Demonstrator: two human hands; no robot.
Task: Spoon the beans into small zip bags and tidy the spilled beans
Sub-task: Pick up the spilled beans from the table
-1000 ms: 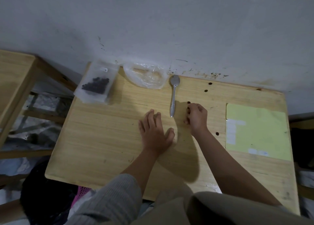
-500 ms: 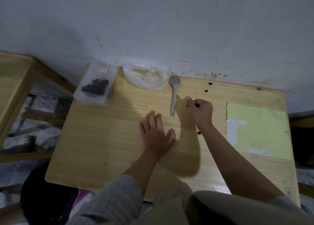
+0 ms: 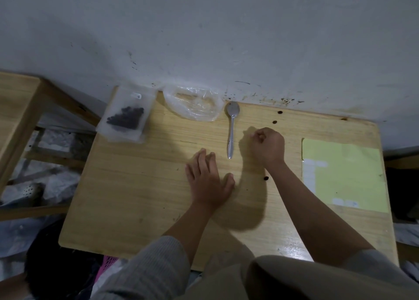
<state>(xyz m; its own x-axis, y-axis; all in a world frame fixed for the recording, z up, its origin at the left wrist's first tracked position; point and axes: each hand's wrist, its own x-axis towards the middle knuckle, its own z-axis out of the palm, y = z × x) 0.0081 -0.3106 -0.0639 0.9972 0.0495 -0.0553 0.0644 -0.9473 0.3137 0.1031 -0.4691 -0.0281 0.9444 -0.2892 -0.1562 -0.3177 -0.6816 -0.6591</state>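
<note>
Already a small zip bag (image 3: 125,118) holding dark beans lies at the far left corner of the wooden table (image 3: 127,197), with three stray beans (image 3: 266,178) scattered toward the right. Beside the spoon (image 3: 231,131), the right hand (image 3: 268,146) is curled into a fist; whether it holds a bean I cannot tell. Flat on the wood, fingers straight, rests the left hand (image 3: 207,181)

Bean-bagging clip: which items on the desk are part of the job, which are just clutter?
Job:
zip bag with beans
spoon
clear plastic bag
loose beans near the wall
loose bean by the right forearm
left hand
right hand

Lying about:
yellow-green sheet
</note>
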